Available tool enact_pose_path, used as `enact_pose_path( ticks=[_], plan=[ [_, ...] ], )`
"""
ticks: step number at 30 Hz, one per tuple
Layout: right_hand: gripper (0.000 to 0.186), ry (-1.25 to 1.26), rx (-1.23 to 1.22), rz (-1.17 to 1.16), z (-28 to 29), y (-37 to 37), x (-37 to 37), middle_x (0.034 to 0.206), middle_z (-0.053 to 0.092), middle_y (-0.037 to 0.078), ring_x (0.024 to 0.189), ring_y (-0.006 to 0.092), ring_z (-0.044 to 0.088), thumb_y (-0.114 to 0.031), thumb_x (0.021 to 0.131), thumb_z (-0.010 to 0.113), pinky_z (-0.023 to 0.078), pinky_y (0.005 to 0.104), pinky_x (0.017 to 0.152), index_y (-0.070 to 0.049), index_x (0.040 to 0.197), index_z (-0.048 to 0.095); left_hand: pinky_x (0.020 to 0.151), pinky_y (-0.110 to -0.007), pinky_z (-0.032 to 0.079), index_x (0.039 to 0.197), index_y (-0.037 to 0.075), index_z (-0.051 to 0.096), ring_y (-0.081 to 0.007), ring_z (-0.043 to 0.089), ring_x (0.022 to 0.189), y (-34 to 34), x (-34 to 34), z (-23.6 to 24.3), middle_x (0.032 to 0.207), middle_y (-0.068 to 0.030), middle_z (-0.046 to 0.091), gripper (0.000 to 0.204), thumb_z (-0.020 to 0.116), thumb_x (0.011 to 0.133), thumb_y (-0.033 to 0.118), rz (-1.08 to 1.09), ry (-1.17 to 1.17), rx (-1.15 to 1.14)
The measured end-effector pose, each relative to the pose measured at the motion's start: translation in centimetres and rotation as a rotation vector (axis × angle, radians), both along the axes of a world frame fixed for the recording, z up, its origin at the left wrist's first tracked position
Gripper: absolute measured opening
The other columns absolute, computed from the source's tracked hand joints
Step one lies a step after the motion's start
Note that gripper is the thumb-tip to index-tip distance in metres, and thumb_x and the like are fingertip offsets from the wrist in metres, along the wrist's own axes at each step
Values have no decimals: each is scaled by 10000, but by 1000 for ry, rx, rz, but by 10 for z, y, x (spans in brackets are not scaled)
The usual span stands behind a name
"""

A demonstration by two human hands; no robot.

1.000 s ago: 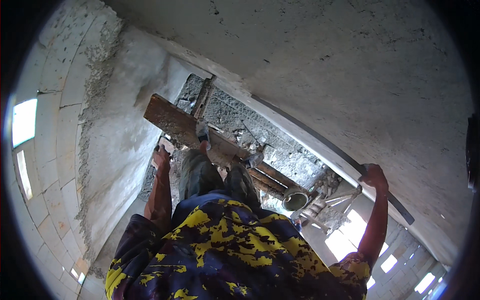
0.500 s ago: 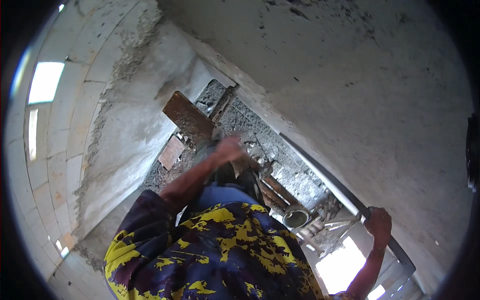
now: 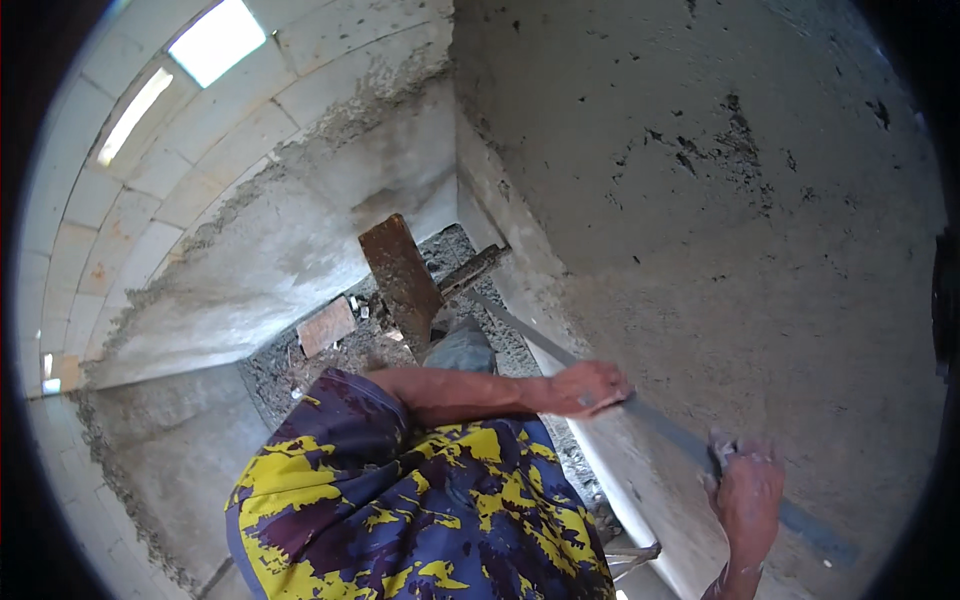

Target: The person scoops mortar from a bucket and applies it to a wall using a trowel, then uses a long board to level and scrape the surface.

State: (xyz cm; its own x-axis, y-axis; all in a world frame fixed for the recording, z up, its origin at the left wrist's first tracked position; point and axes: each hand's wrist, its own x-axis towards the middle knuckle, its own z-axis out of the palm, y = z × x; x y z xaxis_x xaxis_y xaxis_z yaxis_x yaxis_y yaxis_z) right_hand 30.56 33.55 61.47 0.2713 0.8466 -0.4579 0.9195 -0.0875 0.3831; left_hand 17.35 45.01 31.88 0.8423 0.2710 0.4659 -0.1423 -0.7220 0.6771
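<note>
A long grey straightedge (image 3: 665, 430) lies slantwise along the grey plastered wall (image 3: 620, 190) on the right. My left hand (image 3: 585, 388) is closed around its middle stretch, with the forearm reaching across my body. Farther down toward the lower right, my right hand (image 3: 750, 490) grips the same bar; it is slightly blurred and its thumb and fingers wrap the edge. The bar's far end comes down near a piece of timber by the corner, and its near end passes beyond my right hand. Dark pits and rough patches mark the wall's surface above the bar.
A brown wooden board (image 3: 400, 270) stands tilted near the corner, beside a short timber (image 3: 473, 270). A reddish slab (image 3: 326, 327) lies on the rubble-strewn floor. On the left rises a partly plastered block wall (image 3: 180, 150) with bright openings.
My left hand has swung right from in front of my body and taken hold of the straightedge. The bar now lies higher across the wall, and the view has turned.
</note>
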Motion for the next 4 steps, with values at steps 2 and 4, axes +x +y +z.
enact_pose_path(
  ticks=[2, 4],
  plan=[
    [438, 46, 230, 184, 29, 14, -27, 1047, 621, 145, 1044, 278, 584, -260, 727, 721, 312, 470, 1060, -130, 1134, 626, 731, -424, 496, 1057, 46, 544, -335, 583, 869, 28, -19, -3, 929, -143, 576, 273, 596, 817, 165, 154, -46, 51],
    [468, 86, 466, 317, 49, 16, -46, 1102, 603, 150, 1096, 280, 565, -280, 741, 721, 257, 485, 1109, -133, 1169, 603, 745, -435, 491, 1042, 54, 539, -354, 578, 896, 65, -36, -1, 947, -169, 579, 241, 575, 827, 157, 293, -36, 56]
  ],
)
